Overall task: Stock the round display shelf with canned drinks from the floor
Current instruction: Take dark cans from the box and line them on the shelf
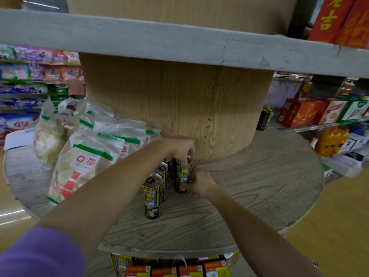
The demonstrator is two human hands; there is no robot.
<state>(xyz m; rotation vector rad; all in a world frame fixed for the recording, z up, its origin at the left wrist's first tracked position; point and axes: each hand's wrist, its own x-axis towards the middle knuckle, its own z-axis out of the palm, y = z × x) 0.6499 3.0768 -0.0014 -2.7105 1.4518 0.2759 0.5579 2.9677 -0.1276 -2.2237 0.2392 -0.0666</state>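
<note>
Nearest, at 6 o'clock under the shelf rim: cartons of canned drinks (173, 266), printed yellow and red. Above them, the round display shelf (249, 196), grey grained board around a wooden core (179, 108).

On the board near centre, a short row of upright cans running toward the core: front can (152, 196) nearest, more behind it toward 12 o'clock. Just at 2 o'clock of the front can, the can being set (183, 174), upright, touching the board close to the core.

Left hand (179, 150) over that can from 12 o'clock, fingertips pinching its top rim. Right hand (199, 184) at its 4 o'clock, fingers curled around the lower body, steadying it.

Likely handling: rigid thin metal, moderately heavy if full, smooth printed wall somewhat slippery, tall and narrow so easy to topple into neighbours. Best taken around the mid-body, or by the rim for small nudges.

Farther, at 9 to 10 o'clock: snack bags (83, 162) leaning on the shelf. At 2 o'clock: red boxes (299, 112).
</note>
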